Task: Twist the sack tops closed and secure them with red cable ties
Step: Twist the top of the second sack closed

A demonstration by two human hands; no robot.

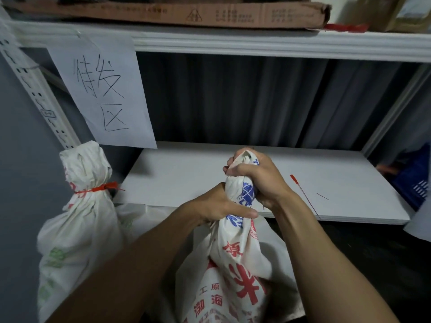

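White woven sack (233, 252) with red and blue print stands front centre, just below the shelf (186, 173) edge. I see both hands wrapped round its gathered neck: left hand (219, 208) lower, thumb across the cloth; right hand (258, 178) directly above, fisted on the top end. Second sack (79, 224) stands to the left, neck cinched by a red cable tie (100, 188). A loose red cable tie (303, 194) lies on the shelf, near the right wrist. Handwritten paper sign (102, 89) hangs upper left.

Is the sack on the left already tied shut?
Tied shut: a red cable tie cinches the gathered neck of the left sack.
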